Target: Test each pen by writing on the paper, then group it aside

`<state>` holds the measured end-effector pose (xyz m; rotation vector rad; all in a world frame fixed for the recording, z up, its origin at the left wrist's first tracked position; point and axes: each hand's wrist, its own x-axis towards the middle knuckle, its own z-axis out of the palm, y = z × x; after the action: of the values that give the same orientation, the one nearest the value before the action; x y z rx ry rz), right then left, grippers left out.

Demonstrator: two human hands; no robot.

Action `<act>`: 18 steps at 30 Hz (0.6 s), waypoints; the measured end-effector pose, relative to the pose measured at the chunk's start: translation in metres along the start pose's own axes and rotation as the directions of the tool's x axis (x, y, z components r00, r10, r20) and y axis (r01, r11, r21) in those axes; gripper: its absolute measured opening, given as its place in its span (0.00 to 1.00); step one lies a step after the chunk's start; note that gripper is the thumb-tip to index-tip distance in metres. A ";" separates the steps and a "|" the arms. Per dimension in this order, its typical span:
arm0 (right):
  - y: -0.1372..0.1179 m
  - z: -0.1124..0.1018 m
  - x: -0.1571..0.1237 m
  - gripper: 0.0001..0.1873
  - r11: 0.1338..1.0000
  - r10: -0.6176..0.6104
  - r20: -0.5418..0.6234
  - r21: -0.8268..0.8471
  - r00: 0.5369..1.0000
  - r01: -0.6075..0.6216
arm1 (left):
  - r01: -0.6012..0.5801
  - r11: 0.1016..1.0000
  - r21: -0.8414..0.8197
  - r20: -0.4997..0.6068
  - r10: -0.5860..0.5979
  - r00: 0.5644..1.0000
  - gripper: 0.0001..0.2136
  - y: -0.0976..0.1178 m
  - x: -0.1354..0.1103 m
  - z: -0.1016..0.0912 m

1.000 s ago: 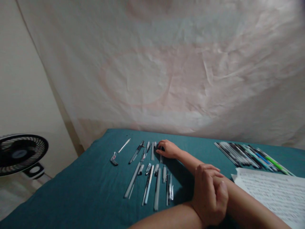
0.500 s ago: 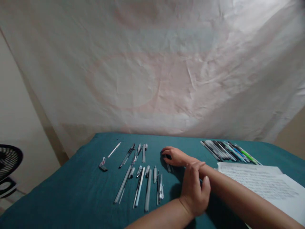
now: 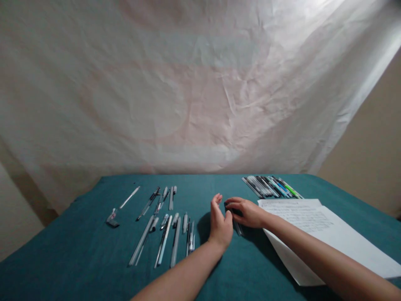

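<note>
My right hand point(image 3: 248, 212) is low over the table with its fingers curled down onto a few pen parts. A dark end shows by its fingertips, and a clear pen barrel point(image 3: 238, 229) sticks out below the palm; the rest is hidden. Beside it on the left, my left hand point(image 3: 220, 223) stands on edge, fingers stretched upward, with its thumb close to the right hand's fingers. I see nothing held in it. Left of my hands lie several taken-apart pens in groups, with clear barrels point(image 3: 141, 240), caps point(image 3: 164, 221) and a pale blue pen point(image 3: 165, 240).
A row of pens point(image 3: 266, 187) lies at the back right. Written paper sheets point(image 3: 313, 221) are under and beside my right forearm. A thin white stick point(image 3: 130, 197) and a small crumpled dark-and-clear piece point(image 3: 112, 219) lie far left. Behind the green-covered table point(image 3: 78, 251) hangs a pale sheet point(image 3: 200, 104).
The view has turned right. My right hand has drawn back and rightward over the cloth with the pen parts. My left hand has left the right forearm and moved forward beside the right fingers.
</note>
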<state>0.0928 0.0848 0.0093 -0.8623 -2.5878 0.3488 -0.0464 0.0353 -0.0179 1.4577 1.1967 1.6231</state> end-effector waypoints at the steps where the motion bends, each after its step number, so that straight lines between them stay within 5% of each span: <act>1: 0.001 -0.001 -0.002 0.17 1.000 0.003 -0.005 -0.002 1.000 -0.003 | 0.005 1.000 -0.010 0.019 -0.005 1.000 0.24 -0.001 0.000 0.001; 5: 0.005 0.000 -0.007 0.20 0.998 0.055 -0.112 0.005 0.992 -0.055 | 0.019 1.000 -0.013 0.058 -0.019 0.998 0.27 -0.003 -0.002 0.003; 9: 0.009 0.006 -0.010 0.17 0.970 0.239 -0.230 0.017 0.943 -0.242 | 0.031 1.000 -0.003 0.082 -0.031 0.996 0.29 -0.004 -0.001 0.003; 13: 0.008 0.015 -0.013 0.16 0.906 0.409 -0.228 -0.013 0.884 -0.423 | 0.026 1.000 0.007 0.119 -0.027 0.992 0.31 -0.004 -0.001 0.003; 18: 0.003 0.016 -0.013 0.17 0.869 0.478 -0.176 -0.049 0.860 -0.493 | 0.013 0.999 0.049 0.147 -0.020 0.989 0.29 -0.005 -0.002 0.004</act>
<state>0.0973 0.0770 -0.0096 -1.5191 -2.2244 0.2822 -0.0431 0.0365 -0.0231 1.5648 1.1680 1.4570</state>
